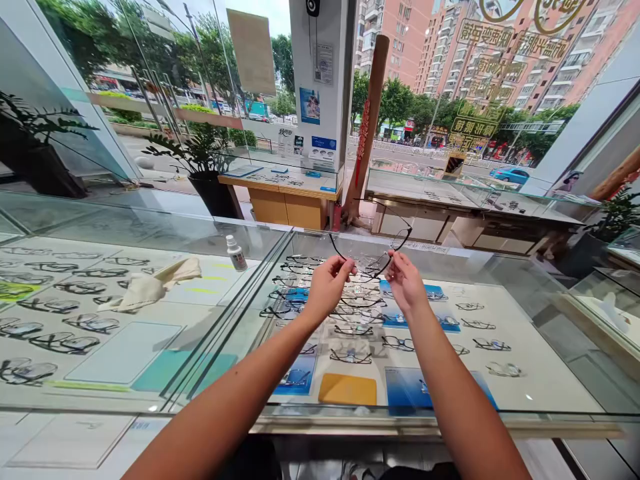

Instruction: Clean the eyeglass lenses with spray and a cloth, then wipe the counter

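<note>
Holding a pair of glasses [373,253] up above the glass counter [500,280], we are gripping it at both ends: our left hand [327,283] is pinching the frame near one hinge, and our right hand [405,280] is pinching the other side, fingers closed on the thin dark rim. The glasses are hanging in the air between our hands, their arms pointing away from us. Under the glass, rows of other frames [350,330] are lying on display. Off to our left, a crumpled cloth [150,287] and a small spray bottle [236,253] are resting on the neighbouring counter top
</note>
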A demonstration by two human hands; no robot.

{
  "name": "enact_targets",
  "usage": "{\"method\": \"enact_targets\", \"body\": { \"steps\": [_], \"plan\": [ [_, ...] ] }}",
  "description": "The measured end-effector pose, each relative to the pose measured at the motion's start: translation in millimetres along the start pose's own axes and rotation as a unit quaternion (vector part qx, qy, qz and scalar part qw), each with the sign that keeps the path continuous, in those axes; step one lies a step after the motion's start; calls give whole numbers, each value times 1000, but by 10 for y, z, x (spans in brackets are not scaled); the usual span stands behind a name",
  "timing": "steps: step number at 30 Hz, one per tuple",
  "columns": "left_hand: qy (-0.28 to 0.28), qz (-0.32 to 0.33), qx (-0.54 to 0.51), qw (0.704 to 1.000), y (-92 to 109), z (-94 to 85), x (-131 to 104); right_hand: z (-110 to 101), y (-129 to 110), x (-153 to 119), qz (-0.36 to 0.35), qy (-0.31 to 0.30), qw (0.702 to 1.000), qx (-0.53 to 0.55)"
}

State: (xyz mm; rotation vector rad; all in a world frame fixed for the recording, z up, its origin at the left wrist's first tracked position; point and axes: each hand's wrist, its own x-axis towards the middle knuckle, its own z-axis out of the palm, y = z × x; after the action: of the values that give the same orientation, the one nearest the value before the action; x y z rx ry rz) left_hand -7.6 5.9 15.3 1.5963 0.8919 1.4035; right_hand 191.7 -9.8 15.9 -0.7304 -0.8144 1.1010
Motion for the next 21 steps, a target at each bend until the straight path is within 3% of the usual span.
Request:
{"method": "enact_targets", "body": {
  "steps": [10,21],
  "plan": [
    [114,20,31,993,16,-56,11,47,19,-47,-81,29,986,-142],
    [94,100,133,982,77,-93,-9,115,-11,-89,-85,7,979,-188]
  ]
}}
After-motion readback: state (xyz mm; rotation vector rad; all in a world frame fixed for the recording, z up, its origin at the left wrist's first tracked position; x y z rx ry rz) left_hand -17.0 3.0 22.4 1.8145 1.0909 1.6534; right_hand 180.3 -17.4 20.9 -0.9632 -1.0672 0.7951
